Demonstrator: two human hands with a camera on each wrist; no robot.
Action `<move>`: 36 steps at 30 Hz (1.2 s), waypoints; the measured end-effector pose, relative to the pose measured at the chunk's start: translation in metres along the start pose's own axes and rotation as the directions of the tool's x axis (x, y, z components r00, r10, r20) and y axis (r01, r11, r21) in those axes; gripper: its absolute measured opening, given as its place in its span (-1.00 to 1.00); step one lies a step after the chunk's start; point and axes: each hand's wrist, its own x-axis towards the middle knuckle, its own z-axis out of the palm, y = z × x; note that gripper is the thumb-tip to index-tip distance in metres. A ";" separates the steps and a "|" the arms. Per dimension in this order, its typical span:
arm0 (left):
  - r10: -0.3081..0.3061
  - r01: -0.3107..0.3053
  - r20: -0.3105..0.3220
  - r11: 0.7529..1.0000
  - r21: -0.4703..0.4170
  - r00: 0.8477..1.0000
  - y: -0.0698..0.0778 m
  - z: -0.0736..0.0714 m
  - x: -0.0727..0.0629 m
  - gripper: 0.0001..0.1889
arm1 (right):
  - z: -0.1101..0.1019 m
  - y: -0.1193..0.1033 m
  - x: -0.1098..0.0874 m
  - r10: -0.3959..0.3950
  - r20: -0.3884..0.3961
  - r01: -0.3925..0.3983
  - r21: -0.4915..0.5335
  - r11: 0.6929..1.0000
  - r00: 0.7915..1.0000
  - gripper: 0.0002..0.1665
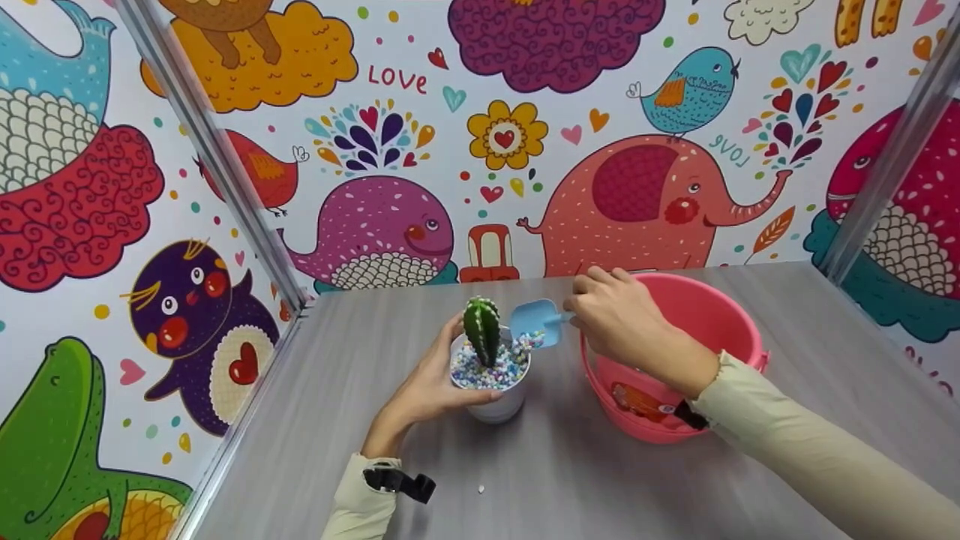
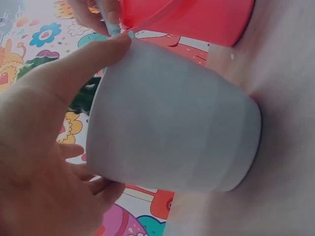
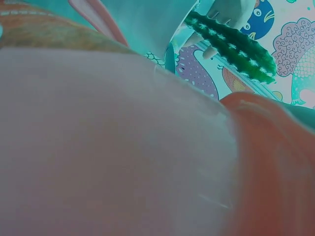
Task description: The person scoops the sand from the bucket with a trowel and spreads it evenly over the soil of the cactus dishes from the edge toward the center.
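Note:
A white flower pot (image 1: 499,409) stands on the table, filled with small multicoloured pebbles (image 1: 480,375). From them rises a green cactus (image 1: 481,330) with white spots along its ribs. My left hand (image 1: 429,379) grips the pot near its rim, the thumb on the near side. In the left wrist view the pot's smooth wall (image 2: 172,118) lies between thumb and fingers. My right hand (image 1: 622,319) holds the handle of a small light-blue toy shovel (image 1: 531,316). Its blade is tilted at the pot's right rim, with pebbles at its lower edge. The right wrist view shows the cactus (image 3: 236,46) at upper right.
A pink bucket (image 1: 724,319) stands to the right of the pot, partly under my right forearm; an orange-red patch (image 1: 637,401) shows in it. One small white pebble (image 1: 481,489) lies on the grey table (image 1: 300,450). Patterned panels with metal posts (image 1: 217,157) enclose the back and sides.

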 end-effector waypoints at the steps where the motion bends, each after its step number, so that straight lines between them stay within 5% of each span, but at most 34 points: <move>1: 0.002 -0.002 0.002 1.000 -0.005 1.000 0.000 -0.001 0.000 0.37 | 0.000 0.000 0.000 0.001 0.001 -0.001 -0.002 1.000 1.000 -0.68; 9: 0.021 -0.019 0.040 0.999 -0.045 0.999 -0.004 -0.001 -0.001 0.31 | 0.001 0.000 0.000 0.011 -0.009 -0.011 0.002 1.000 1.000 -0.73; 17: -0.035 0.035 -0.004 0.997 0.070 0.999 0.002 0.007 -0.001 0.35 | 0.004 -0.002 0.001 0.001 -0.065 0.000 0.007 1.000 0.998 -0.77; 26: 0.016 -0.016 0.007 0.999 -0.051 1.000 -0.004 0.003 0.001 0.36 | 0.010 -0.004 0.001 -0.017 -0.123 0.018 0.011 1.000 0.992 -0.81; 31: 0.007 -0.003 0.047 0.997 -0.080 0.999 -0.005 0.003 0.000 0.34 | 0.010 -0.006 0.001 -0.015 -0.095 0.016 0.015 1.000 0.995 -0.70; 36: -0.014 0.014 0.051 1.000 -0.007 0.999 -0.005 0.006 -0.001 0.38 | 0.010 -0.007 0.001 -0.009 -0.062 0.011 0.020 1.000 0.998 -0.68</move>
